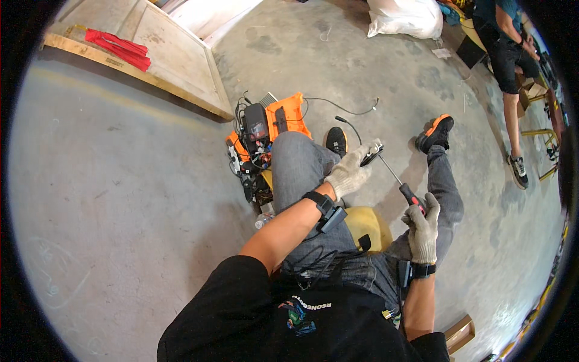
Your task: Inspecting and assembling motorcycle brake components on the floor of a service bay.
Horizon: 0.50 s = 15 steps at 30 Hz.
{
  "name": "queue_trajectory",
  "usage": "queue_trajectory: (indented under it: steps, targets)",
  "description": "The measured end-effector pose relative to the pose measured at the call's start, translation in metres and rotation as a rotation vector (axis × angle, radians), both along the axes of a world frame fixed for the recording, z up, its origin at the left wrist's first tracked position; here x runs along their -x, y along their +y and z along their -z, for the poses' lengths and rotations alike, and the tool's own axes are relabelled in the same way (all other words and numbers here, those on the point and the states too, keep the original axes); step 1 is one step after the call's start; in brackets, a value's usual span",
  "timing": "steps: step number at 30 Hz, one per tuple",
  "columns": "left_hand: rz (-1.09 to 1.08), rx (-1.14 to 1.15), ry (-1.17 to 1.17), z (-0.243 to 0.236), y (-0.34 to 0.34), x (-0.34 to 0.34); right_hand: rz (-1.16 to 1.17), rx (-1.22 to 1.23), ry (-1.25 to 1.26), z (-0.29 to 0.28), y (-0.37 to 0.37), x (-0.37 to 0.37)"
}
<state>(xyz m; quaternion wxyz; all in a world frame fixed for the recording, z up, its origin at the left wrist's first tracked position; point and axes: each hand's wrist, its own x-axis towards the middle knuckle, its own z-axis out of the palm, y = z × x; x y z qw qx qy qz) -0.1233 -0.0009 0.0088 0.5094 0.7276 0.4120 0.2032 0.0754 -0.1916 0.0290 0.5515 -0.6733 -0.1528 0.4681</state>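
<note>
My left hand [350, 174], in a whitish knit glove, is closed around a small black part with a silvery metal end [373, 152]. A black cable [351, 125] with a plug-like end sticks out beside that hand; whether it joins the part I cannot tell. A screwdriver [412, 198] with a black and red handle is gripped in my gloved right hand [422, 232]. Its thin shaft slants up to the left, and the tip meets or nearly meets the part's metal end. The left fingers hide much of the part.
An opened orange and black machine [260, 130] with loose wires lies beyond my left knee. A clear bottle [263, 220] stands beside that leg, and something yellow [368, 228] lies between my legs. Wooden panel [175, 54], red cloth [120, 49], white sack [404, 18] and another person [509, 66] are farther off.
</note>
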Motion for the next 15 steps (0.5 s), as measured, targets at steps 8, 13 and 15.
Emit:
queue_trajectory:
  steps: [8, 13, 15]
  targets:
    - [0.018, 0.033, -0.018, 0.004, 0.002, 0.000, 0.045, 0.006, 0.108, -0.005, 0.002, 0.002]
    - [0.017, 0.022, -0.022, 0.013, 0.003, 0.001, -0.003, 0.030, 0.010, -0.003, 0.001, -0.003]
    - [0.026, -0.115, -0.080, 0.018, 0.004, -0.001, -0.008, 0.033, 0.080, 0.001, 0.001, -0.008]
